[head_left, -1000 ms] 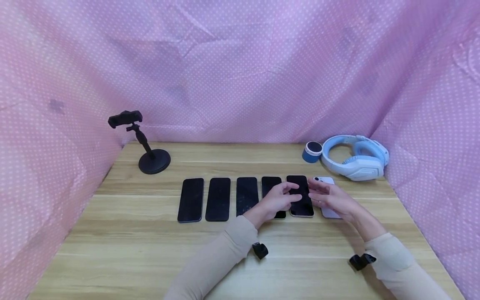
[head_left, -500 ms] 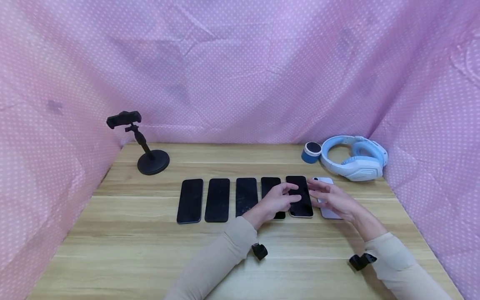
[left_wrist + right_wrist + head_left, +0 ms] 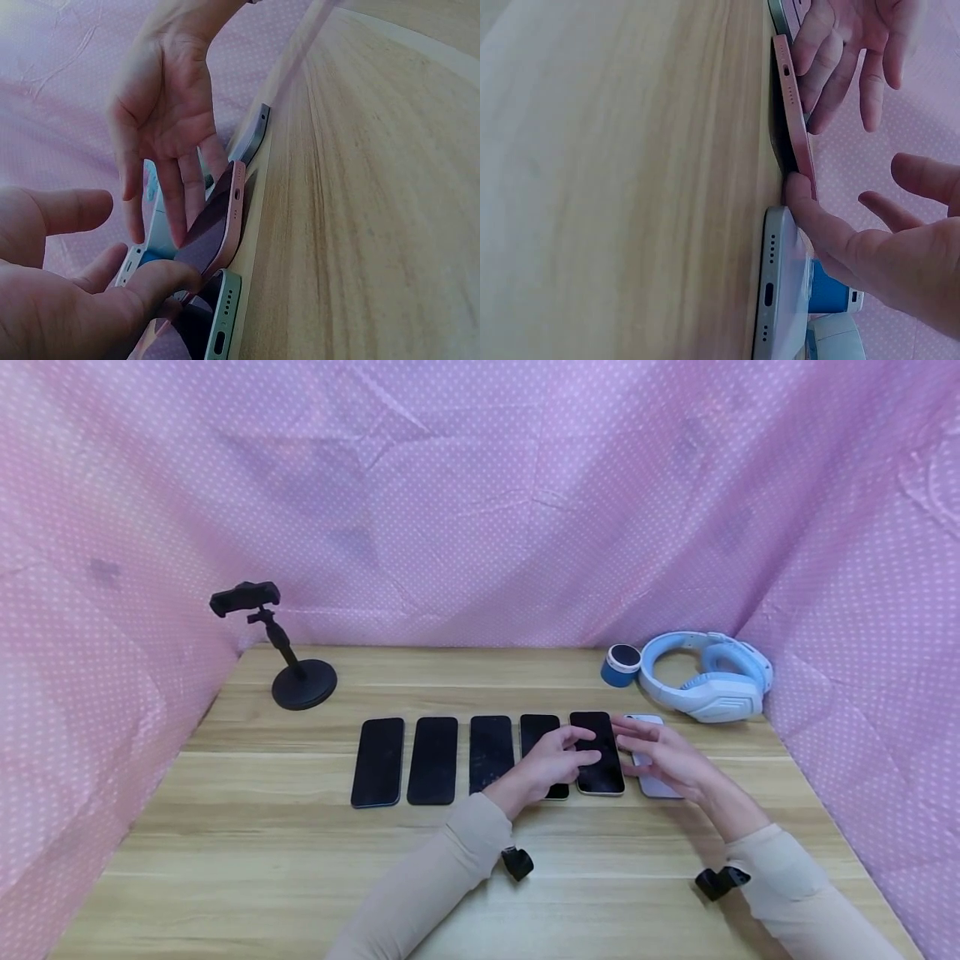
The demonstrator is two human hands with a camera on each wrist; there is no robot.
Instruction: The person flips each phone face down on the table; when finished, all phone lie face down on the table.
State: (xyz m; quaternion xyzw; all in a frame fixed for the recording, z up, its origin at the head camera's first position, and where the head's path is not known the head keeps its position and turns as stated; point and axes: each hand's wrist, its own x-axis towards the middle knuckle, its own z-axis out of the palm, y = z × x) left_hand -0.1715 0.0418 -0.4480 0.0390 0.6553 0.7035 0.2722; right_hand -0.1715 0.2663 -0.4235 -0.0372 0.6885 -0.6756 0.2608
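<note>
In the head view, a smartphone with a dark screen lies between both hands. Its frame shows pink in the wrist views, where one side stands tilted up from the wood with shadow beneath. My right hand touches its right edge with fingertips, the other fingers spread. Over its left part is my left hand, thumb and index finger stretched above the screen, lower fingers at its left edge. A green-framed smartphone sits partly hidden under the left hand. A pale lilac smartphone, back up, lies partly under the right hand.
Three more dark smartphones, such as the leftmost phone, continue the row leftward. A black phone stand stands at the back left. A blue speaker and light blue headphones are at the back right. Pink dotted cloth surrounds the table.
The head view has shifted slightly. Both hands keep nearly the same pose, the right fingertips a little further over the lilac phone's camera. The row of phones looks the same.
</note>
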